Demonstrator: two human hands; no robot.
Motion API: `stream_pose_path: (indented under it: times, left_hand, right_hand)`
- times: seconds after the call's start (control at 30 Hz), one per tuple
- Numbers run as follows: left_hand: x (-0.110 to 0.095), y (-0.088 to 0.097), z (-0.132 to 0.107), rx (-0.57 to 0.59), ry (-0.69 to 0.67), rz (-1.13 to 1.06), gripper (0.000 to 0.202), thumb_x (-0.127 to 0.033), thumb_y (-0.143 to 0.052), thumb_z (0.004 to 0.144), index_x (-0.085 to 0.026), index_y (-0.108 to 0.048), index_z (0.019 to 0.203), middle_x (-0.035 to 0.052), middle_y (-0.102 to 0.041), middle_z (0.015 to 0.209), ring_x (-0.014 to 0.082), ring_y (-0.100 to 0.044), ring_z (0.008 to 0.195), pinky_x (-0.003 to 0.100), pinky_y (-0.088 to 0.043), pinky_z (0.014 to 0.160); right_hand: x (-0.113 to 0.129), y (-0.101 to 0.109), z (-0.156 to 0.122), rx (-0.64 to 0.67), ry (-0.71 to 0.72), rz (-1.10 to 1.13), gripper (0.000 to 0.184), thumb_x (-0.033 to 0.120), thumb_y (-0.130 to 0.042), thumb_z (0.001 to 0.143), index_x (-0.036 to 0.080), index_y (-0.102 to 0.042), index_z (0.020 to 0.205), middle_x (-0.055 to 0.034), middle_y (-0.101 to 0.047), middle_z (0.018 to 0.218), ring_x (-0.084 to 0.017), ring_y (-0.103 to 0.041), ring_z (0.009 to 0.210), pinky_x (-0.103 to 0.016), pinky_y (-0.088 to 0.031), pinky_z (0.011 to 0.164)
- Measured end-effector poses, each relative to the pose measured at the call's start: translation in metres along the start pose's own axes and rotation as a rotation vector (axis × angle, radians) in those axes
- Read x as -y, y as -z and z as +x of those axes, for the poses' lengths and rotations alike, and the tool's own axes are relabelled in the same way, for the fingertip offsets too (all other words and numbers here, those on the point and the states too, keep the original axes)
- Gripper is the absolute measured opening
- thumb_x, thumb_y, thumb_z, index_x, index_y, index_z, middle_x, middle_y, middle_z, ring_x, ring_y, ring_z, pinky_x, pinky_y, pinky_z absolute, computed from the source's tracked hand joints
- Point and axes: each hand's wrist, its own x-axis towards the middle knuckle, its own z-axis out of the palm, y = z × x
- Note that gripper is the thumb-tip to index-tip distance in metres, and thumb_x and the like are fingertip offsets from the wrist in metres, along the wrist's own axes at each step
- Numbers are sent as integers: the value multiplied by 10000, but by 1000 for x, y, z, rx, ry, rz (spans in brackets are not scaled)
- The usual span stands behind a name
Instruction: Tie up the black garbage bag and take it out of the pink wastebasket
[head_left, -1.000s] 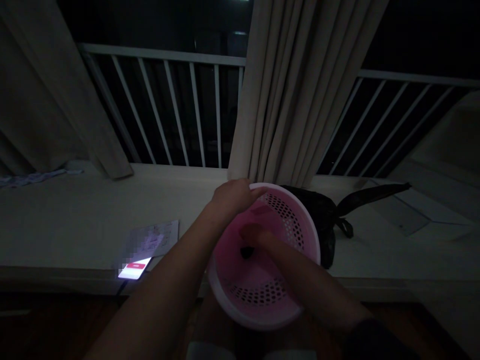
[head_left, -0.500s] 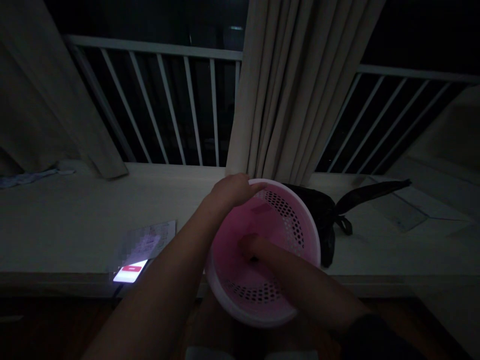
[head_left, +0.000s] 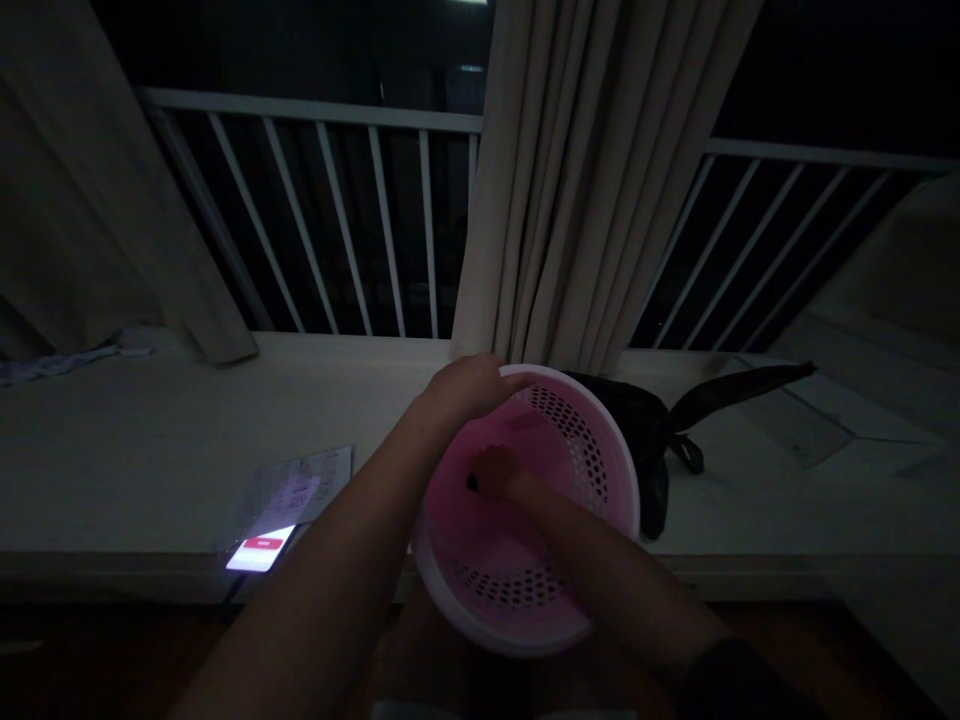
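Observation:
A round pink basket [head_left: 487, 545] with a pale rim and bands of holes is tilted so that its inside faces me. My left hand [head_left: 469, 385] is closed over the far left part of its rim, thumb on the inner side. Deep inside the basket is my right hand [head_left: 496, 472], its fingers curled. A small black thing [head_left: 472, 482] shows at the fingertips, too dark and small to name. Behind the basket on the right lies a tied black plastic bag [head_left: 645, 430], partly hidden by the rim.
The basket is in front of a pale window ledge [head_left: 172, 450]. On the left lie a lit phone [head_left: 261, 548] and a sheet of paper [head_left: 330, 480]. Curtains [head_left: 540, 200] and a white railing [head_left: 322, 110] stand behind. A flat pale box [head_left: 847, 420] is at the right.
Inside the basket, my right hand has moved slightly up and left, and the small black thing now shows at its left. My left hand keeps its hold on the rim.

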Motion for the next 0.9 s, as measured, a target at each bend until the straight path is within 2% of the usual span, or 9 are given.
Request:
stream_pose_path:
  times: [0.1,0.2,0.3,0.5,0.67,0.9]
  left_hand:
    - [-1,-2,2,11,-18,18,560,-649,-352,783,-201,-594,1017,123,-652,1028,248,-606,907,318,-443,706]
    - [-4,-3,4,21,-10,33,474,-581,-419,782,-217,-582,1037,115,-650,1040,255,-603,921,332,-449,707]
    - [-7,-3,5,7,1,61,412,-515,-457,779,-228,-580,1048,112,-648,1055,264,-595,942,348,-453,717]
    - [-9,-2,6,19,-42,114,330,-313,-489,769,-209,-582,1069,124,-647,1069,251,-602,938,326,-458,726]
    - [-3,8,6,80,-76,129,308,-218,-484,760,-198,-620,1036,123,-665,1026,252,-610,939,317,-458,741]
    - [12,16,7,195,-42,89,316,-201,-504,734,-205,-639,1020,99,-688,964,210,-636,806,271,-461,660]
  right_hand:
    - [-4,-4,-1,-104,34,-33,259,232,-506,790,132,-613,1003,-156,-622,998,-270,-578,942,-384,-453,782]
    - [-1,-9,-4,-195,38,-39,263,212,-452,806,155,-577,1030,-135,-599,1014,-249,-592,886,-363,-473,708]
    - [4,-12,-6,-194,64,-33,282,194,-450,790,169,-542,1055,-125,-579,1034,-232,-612,810,-338,-488,630]
    - [9,-5,-9,-170,201,-64,304,209,-445,792,185,-513,1088,-121,-552,1113,-232,-626,783,-350,-501,614]
    - [7,13,-5,-68,239,-103,323,195,-498,764,163,-520,1085,-132,-591,1051,-248,-626,807,-360,-504,629]
    - [-11,55,-3,-70,185,-124,329,154,-483,764,169,-531,1089,-113,-616,1057,-234,-625,838,-330,-490,685]
